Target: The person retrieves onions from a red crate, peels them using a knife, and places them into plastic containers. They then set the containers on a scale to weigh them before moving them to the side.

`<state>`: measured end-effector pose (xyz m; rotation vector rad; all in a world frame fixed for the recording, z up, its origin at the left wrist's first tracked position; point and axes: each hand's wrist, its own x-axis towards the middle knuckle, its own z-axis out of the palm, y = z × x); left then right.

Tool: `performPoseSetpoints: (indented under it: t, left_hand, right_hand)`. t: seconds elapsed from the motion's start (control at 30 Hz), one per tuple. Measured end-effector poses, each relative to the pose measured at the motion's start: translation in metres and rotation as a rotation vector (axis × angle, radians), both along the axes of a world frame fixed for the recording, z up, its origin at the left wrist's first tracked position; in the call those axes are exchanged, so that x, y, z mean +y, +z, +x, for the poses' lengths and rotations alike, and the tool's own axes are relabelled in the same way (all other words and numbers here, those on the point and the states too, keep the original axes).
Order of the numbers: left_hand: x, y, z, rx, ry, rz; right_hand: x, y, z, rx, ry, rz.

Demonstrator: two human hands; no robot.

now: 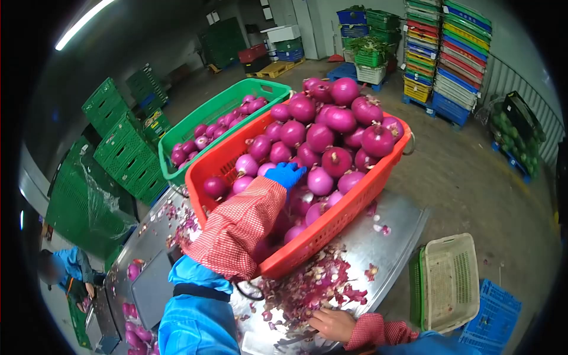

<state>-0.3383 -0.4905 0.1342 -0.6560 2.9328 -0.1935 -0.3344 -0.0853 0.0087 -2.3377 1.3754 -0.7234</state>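
A red basket [331, 242] heaped with peeled red onions [319, 137] stands on the metal table [402, 216]. My left hand [286, 174], in a blue glove and a red checked sleeve, reaches into the basket and touches the onions; its fingers are partly spread, and whether it grips one is hard to see. My right hand [332, 324] is bare and rests on the table in front of the basket, beside a pile of onion skins [313, 284]. Its fingers lie flat with nothing in them.
Behind the red basket is a green basket [171, 139] with smaller onions. A grey board [151, 284] and more onions lie at the left. At lower left a co-worker [71, 266] handles something. An off-white basket [452, 284] stands at the right, low down; stacked crates [464, 53] rise farther back.
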Motion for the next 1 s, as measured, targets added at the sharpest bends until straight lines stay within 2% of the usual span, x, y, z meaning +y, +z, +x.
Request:
performPoseSetpoints:
  t: [0.1, 0.17, 0.2, 0.3, 0.37, 0.43, 0.5, 0.57, 0.6, 0.67, 0.7, 0.77, 0.83, 1.0]
  left_hand:
    - [-0.031, -0.046, -0.043, -0.126, 0.239, 0.061]
    - [-0.022, -0.039, -0.058, -0.199, 0.411, 0.074]
    - [-0.015, -0.028, -0.055, -0.247, 0.318, 0.05]
    - [0.002, 0.003, -0.04, -0.266, 0.289, -0.004]
    - [0.003, 0.013, -0.008, 0.148, 0.353, 0.185]
    - [-0.014, 0.004, 0.027, 0.639, 0.323, 0.437]
    - [-0.029, 0.008, 0.057, 0.826, 0.44, 1.016]
    - [0.06, 0.064, 0.072, 1.175, 0.45, 1.646]
    - [0.092, 0.081, 0.085, 1.17, 0.487, 1.773]
    - [0.138, 0.075, 0.108, 1.28, 0.432, 1.813]
    - [0.169, 0.075, 0.112, 1.409, 0.369, 1.949]
    - [0.204, 0.078, 0.135, 1.296, 0.436, 2.071]
    - [0.24, 0.069, 0.137, 1.449, 0.368, 2.133]
    - [0.296, 0.045, 0.167, 1.49, 0.534, 2.182]
  right_hand:
    - [-0.001, -0.005, -0.027, -0.018, -0.059, 0.031]
    - [0.001, -0.004, -0.036, -0.041, -0.107, 0.078]
    - [0.001, -0.001, -0.041, -0.082, -0.139, -0.004]
    - [0.0, -0.005, -0.047, -0.146, -0.183, -0.091]
    - [-0.001, 0.009, -0.056, -0.12, -0.202, -0.077]
    - [0.0, 0.021, -0.062, -0.042, -0.215, -0.019]
    - [-0.004, 0.033, -0.064, -0.229, -0.349, 0.092]
    - [-0.014, 0.046, -0.067, -0.453, -0.516, 0.144]
    - [-0.022, 0.052, -0.071, -0.51, -0.536, 0.098]
    - [-0.039, 0.078, -0.076, -0.579, -0.556, -0.014]
    - [-0.046, 0.101, -0.076, -0.591, -0.555, -0.081]
    - [-0.055, 0.134, -0.068, -0.552, -0.501, -0.228]
    - [-0.059, 0.15, -0.057, -0.395, -0.481, -0.351]
    - [-0.057, 0.158, -0.038, -0.122, -0.4, -0.505]
